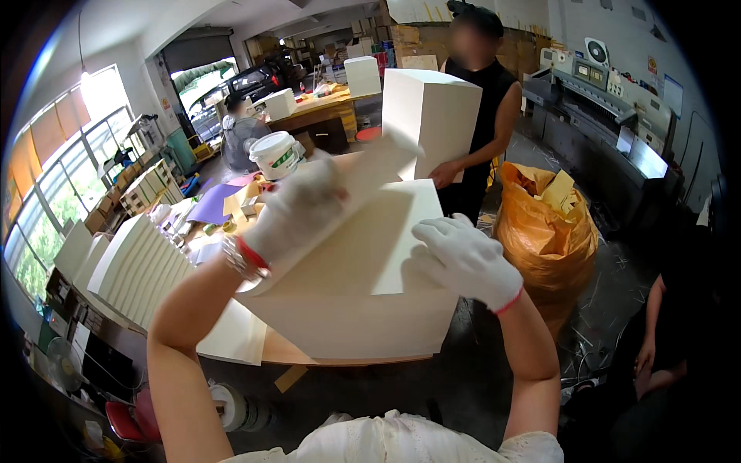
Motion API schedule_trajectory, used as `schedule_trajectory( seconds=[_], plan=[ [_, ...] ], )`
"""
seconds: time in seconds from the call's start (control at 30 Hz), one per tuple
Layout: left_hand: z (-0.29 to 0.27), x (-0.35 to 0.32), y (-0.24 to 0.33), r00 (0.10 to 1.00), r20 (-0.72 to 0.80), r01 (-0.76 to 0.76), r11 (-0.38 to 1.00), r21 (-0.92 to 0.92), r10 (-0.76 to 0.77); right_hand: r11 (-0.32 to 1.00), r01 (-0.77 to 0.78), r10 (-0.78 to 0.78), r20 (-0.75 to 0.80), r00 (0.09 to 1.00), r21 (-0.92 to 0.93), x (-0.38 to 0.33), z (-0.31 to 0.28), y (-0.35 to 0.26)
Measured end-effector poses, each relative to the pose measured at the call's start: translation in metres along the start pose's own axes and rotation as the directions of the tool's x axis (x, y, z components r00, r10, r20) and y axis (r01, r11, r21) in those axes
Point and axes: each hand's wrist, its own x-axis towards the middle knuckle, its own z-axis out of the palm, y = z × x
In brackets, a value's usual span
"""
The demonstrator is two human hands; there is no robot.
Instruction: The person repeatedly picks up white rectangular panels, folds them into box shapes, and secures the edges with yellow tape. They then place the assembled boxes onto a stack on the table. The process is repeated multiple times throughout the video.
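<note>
A large white box (359,320) stands at the table edge before me, its pale upper face (386,239) partly in shadow. My right hand (467,258), in a white glove with a red cuff, rests at the right edge of that face with fingers stretched out. Over the box's left side, my gloved left hand (297,201) is smeared by motion, and its fingers cannot be made out. Against it slants a long pale strip (359,193), blurred at its far end. Whether the hand grips the strip or only touches it is unclear.
Across the table, a person in black (498,100) has a hand at a tall white box (432,116). A white bucket (274,154) stands beyond my left hand. Stacked white panels (139,270) lie left. An orange sack (544,239) stands right, near another seated person (656,339).
</note>
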Motion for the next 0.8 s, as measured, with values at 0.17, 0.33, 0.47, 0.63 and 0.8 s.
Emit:
schedule_trajectory(
  seconds=[0.17, 0.33, 0.47, 0.63, 0.8],
  plan=[
    [-0.104, -0.018, -0.121, 0.847, -0.268, 0.034, 0.551, -0.834, -0.459, 0.983, 0.151, -0.169, -0.206, 0.964, -0.1, 0.022, 0.039, -0.1],
    [-0.127, -0.07, -0.214, 0.716, -0.361, -0.102, 0.422, -0.901, -0.598, 0.973, 0.225, -0.229, -0.087, 0.969, -0.059, 0.086, 0.12, -0.188],
    [-0.111, -0.126, -0.28, 0.605, -0.329, -0.186, 0.273, -0.944, -0.725, 0.991, 0.133, -0.134, -0.085, 0.987, -0.025, 0.12, 0.163, -0.235],
    [-0.092, -0.157, -0.34, 0.54, -0.225, -0.318, 0.051, -0.947, -0.811, 0.99, 0.082, -0.087, -0.037, 0.996, -0.115, 0.13, 0.168, -0.255],
    [-0.105, -0.184, -0.383, 0.472, -0.26, -0.231, 0.166, -0.959, -0.842, 0.994, -0.038, 0.039, 0.002, 0.999, -0.104, 0.142, 0.164, -0.278]
  ],
)
